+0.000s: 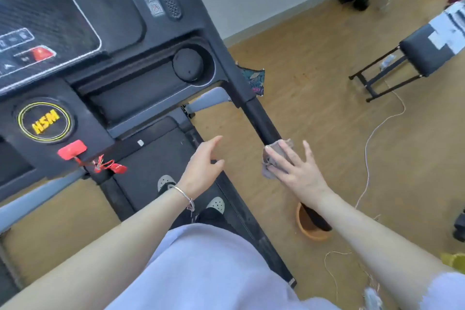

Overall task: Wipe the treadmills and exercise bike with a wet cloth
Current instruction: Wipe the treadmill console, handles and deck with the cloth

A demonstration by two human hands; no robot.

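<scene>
Yellow "HSM" badge (44,120) reads on the treadmill (105,88) console. Right hand (297,171), fingers spread, presses the cloth (273,158) on the right handrail's (261,121) near end; left hand (203,166) hovers relaxed, empty. Orange basin (310,226) on floor, contents unclear.

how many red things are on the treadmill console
3: a red button on the control panel, a red safety key below the logo, and its red clip dangling beside; others may be hidden.

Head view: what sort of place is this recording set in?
Probably a home workout room or small gym: a treadmill with a console, a padded bench on the wooden floor, and loose clutter by the wall.
</scene>
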